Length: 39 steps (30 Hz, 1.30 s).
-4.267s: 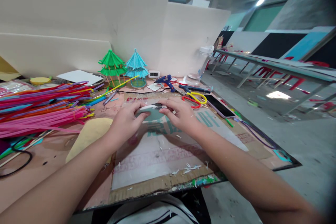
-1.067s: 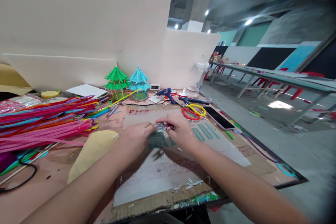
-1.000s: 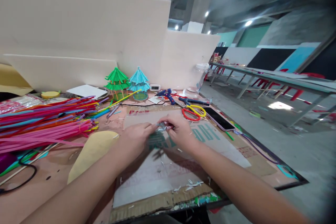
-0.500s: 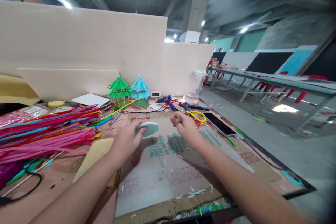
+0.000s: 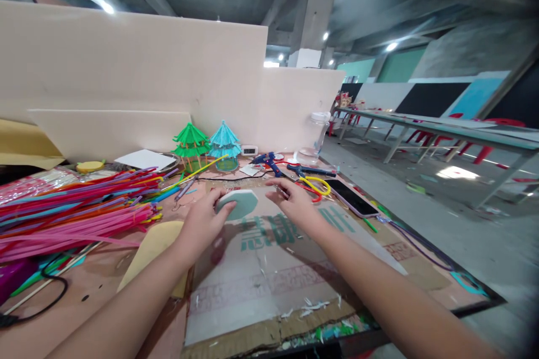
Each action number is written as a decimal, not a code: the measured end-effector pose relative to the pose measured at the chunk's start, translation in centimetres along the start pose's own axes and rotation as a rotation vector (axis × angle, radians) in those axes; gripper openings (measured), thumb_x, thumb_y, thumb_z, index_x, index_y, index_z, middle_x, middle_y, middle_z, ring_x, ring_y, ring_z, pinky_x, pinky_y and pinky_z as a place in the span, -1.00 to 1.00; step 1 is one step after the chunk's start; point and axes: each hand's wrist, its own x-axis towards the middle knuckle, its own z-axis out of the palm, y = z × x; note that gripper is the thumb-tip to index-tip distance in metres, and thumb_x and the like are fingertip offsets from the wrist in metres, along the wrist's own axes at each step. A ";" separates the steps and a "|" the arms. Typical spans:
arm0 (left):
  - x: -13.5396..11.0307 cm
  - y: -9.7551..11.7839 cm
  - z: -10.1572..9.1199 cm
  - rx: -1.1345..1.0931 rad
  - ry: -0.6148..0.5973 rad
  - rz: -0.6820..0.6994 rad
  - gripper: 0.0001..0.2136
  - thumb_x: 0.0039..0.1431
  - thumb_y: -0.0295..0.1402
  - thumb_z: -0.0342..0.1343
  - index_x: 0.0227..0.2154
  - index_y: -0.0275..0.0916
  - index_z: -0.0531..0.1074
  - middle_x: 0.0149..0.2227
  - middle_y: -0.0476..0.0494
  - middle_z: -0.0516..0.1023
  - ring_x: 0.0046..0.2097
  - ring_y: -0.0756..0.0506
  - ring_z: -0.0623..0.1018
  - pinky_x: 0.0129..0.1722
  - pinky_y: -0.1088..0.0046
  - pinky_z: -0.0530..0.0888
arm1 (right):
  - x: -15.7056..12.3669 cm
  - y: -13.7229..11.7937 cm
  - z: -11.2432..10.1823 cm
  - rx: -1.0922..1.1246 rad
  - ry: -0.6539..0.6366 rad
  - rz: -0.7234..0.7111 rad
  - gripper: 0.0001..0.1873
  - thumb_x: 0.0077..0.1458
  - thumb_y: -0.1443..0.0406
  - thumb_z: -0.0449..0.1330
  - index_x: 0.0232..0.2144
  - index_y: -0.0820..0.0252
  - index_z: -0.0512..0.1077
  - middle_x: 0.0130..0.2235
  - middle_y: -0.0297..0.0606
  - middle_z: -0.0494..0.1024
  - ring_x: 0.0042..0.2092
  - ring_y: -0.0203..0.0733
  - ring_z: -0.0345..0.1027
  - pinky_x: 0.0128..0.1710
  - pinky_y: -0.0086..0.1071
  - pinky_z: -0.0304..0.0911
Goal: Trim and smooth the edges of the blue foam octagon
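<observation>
In my left hand (image 5: 206, 216) I hold a pale green, many-sided flat piece (image 5: 241, 205) by its left edge, thumb across its face. It is tilted above the work sheet. My right hand (image 5: 292, 199) hovers just right of it, not touching it. Its index finger reaches out toward the piece while the other fingers curl round something small, thin and dark that I cannot make out. Under both hands lies a translucent sheet (image 5: 252, 297) over printed cardboard (image 5: 248, 342).
Bundles of pipe cleaners (image 5: 84, 213) lie left. Behind stand a green pagoda model (image 5: 190, 140) and a blue one (image 5: 224, 137). A glue gun (image 5: 268, 162), yellow-handled scissors (image 5: 315, 185), a phone (image 5: 352, 198) and a clear jar (image 5: 315, 137) sit toward the right.
My right hand's index finger has stretched out from a closed grip, toward the pale green piece. The piece has turned slightly and shifted a little right in my left hand.
</observation>
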 end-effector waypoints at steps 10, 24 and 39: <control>0.0 0.3 0.3 -0.264 -0.054 -0.112 -0.66 0.20 -0.05 0.04 -0.27 -0.24 0.49 -0.36 -0.04 0.54 -0.33 -0.08 0.48 -0.37 0.47 0.35 | -0.5 -0.1 1.2 0.006 -0.169 -0.060 -0.88 0.10 0.29 0.21 -0.44 0.20 0.49 -0.45 -0.33 0.43 -0.38 -0.27 0.25 -0.35 -0.41 0.13; 0.6 -1.3 -0.7 -0.189 0.083 -0.189 -0.76 0.20 -0.28 -0.08 -0.38 -0.21 0.49 -0.28 -0.09 0.62 -0.19 -0.13 0.58 -0.16 0.37 0.44 | -0.3 -0.2 0.5 0.006 -0.075 -0.002 -0.81 0.11 0.22 0.14 -0.41 0.20 0.47 -0.54 -0.40 0.31 -0.48 -0.30 0.12 -0.47 -0.44 0.02; 0.5 -1.0 -0.5 -0.136 0.060 -0.137 -0.67 0.25 -0.16 -0.02 -0.11 -0.21 0.54 -0.09 -0.13 0.63 -0.05 -0.17 0.56 -0.06 0.32 0.45 | -0.4 0.1 0.8 -0.010 -0.093 0.017 -0.82 0.11 0.21 0.15 -0.41 0.19 0.45 -0.52 -0.39 0.36 -0.46 -0.28 0.18 -0.46 -0.43 0.03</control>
